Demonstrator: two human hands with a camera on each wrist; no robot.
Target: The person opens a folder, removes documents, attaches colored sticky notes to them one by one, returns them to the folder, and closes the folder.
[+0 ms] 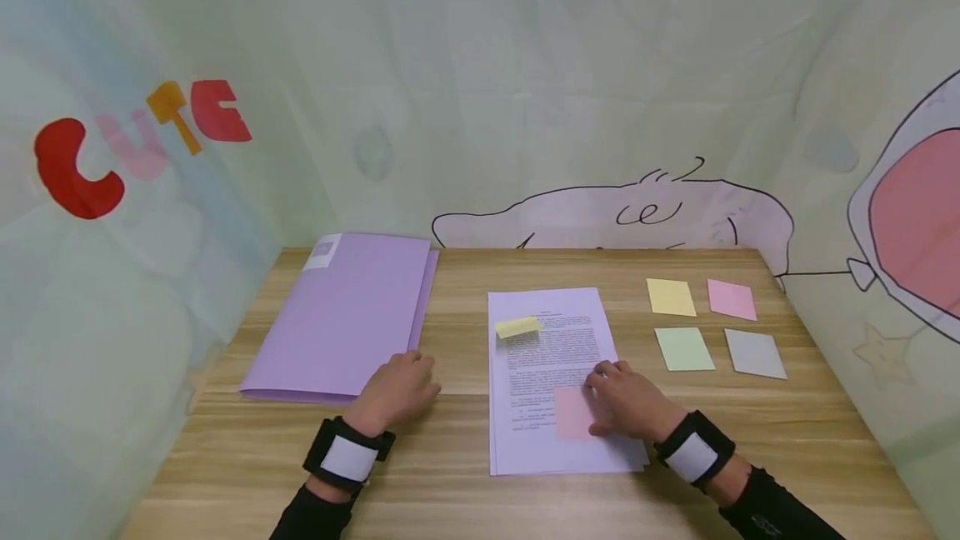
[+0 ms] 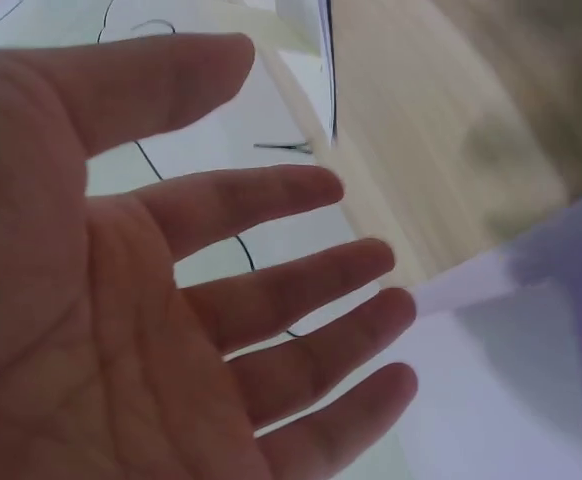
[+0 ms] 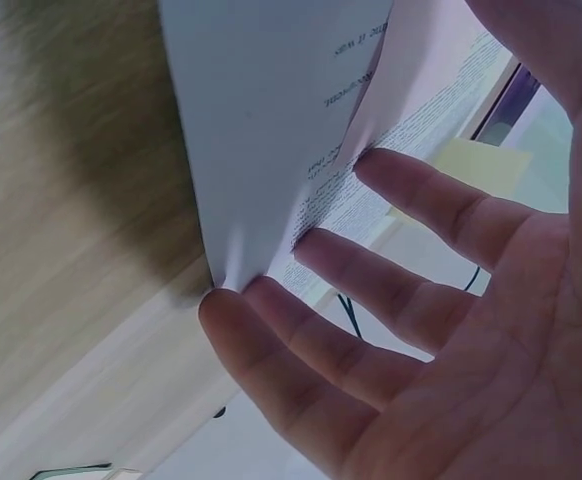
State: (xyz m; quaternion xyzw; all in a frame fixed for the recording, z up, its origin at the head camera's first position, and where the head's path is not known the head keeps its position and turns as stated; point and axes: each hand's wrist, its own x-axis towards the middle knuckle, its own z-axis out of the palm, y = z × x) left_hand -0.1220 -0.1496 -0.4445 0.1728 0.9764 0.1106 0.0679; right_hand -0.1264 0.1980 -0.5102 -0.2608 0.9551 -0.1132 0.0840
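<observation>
My left hand is at the near right corner of a purple folder; in the left wrist view its fingers are spread and nothing lies in the palm. A printed sheet on top of other paper lies to the right of the folder. On its lower right part is a pink sticky note, which my right hand partly covers. In the right wrist view the fingertips touch the page and the note's edge, with the fingers fairly straight. A yellow sticky note sticks up from the sheet's upper left.
Right of the sheet lie a yellow note, a pink note, a green note and a grey-white note. All rest on a wooden table. Printed curtains stand behind and along both sides.
</observation>
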